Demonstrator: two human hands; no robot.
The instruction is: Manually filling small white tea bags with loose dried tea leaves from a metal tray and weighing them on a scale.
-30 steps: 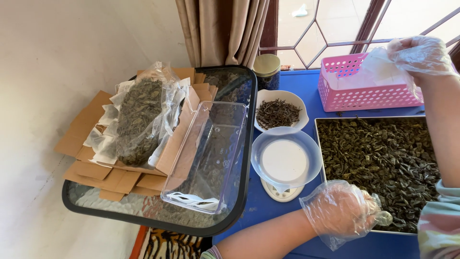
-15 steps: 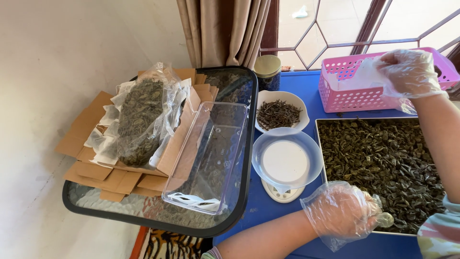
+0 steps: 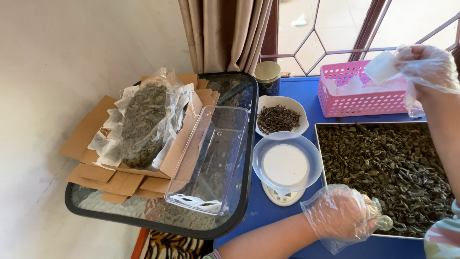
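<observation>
Up at the top right, the right hand [image 3: 426, 67], in a clear plastic glove, pinches a small white bag [image 3: 382, 68] between thumb and fingers, holding it just above the pink basket [image 3: 364, 98], which holds more white bags. Lower down, the left hand [image 3: 342, 216], also gloved, rests on the near left corner of the metal tray [image 3: 320, 158], its fingers curled shut; whether they hold any of the leaves I cannot tell. Dark dried tea leaves [image 3: 383, 168] fill the tray. Just left of the tray, a clear dish [image 3: 286, 163] sits on a small white scale [image 3: 282, 196], and behind it a white bowl [image 3: 281, 116] holds thin dark twigs. A dark jar [image 3: 267, 76] with a pale lid stands by the curtain [image 3: 225, 33]. Further left, a glass side table [image 3: 158, 218] carries a clear plastic box [image 3: 211, 158], flat cardboard pieces [image 3: 91, 172] and a clear bag of leaves [image 3: 143, 120].
</observation>
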